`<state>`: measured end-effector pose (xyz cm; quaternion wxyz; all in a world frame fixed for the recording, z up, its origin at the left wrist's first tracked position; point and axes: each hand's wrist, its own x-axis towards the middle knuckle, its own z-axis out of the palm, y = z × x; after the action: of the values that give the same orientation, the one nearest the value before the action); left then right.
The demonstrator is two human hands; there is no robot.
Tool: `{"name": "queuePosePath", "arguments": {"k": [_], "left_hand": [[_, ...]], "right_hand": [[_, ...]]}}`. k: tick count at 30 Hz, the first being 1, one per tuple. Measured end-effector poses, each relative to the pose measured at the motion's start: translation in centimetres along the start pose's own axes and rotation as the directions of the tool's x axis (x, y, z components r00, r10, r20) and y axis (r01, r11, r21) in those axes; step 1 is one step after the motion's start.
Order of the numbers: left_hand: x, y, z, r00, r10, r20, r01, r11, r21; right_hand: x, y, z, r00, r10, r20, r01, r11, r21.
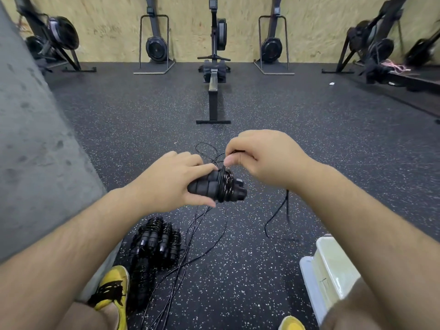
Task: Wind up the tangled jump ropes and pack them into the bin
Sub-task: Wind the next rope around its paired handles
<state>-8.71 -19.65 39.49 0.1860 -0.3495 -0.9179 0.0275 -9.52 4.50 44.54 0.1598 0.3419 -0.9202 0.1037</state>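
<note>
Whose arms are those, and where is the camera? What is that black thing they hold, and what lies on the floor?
The camera sits on a person's head and looks down, so you see their own arms. The left hand holds the black handles of a jump rope, with thin cord wrapped round them. The right hand pinches the same cord just above. On the speckled floor lie more loose cords, a pile of wound-up ropes near a yellow shoe, and a pale bin on the right. Rowing machines stand by the far wall.
</note>
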Motion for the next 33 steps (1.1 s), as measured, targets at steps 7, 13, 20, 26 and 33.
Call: {"name": "queuePosePath", "arguments": {"k": [7,13,20,26,33], "left_hand": [[-0.1,2.3,-2.1,0.997,0.013,-0.073,-0.030,0.973,-0.229],[-0.3,2.5,-3.1,0.996,-0.037,-0.084,0.005,0.937,-0.349],[-0.9,1.9,-2.8,0.975,-0.176,-0.133,0.103,0.896,-0.432],[-1.0,0.9,-2.0,0.955,-0.244,-0.172,0.149,0.890,-0.432],[-0.7,1.4,-1.9,0.926,-0.330,-0.183,0.203,0.844,-0.496]], "right_hand": [[-0.3,2.9,1.2,0.993,0.113,0.023,-0.115,0.943,0.313],[-0.4,2.1,2.3,0.991,0.124,0.051,-0.131,0.829,0.543],[-0.3,0.5,4.1,0.972,0.128,0.198,-0.232,0.669,0.706],[0.2,-2.1,6.1,0.924,0.253,0.286,-0.378,0.707,0.597],[-0.3,-5.4,5.8,0.905,0.201,0.375,-0.401,0.694,0.598]]}}
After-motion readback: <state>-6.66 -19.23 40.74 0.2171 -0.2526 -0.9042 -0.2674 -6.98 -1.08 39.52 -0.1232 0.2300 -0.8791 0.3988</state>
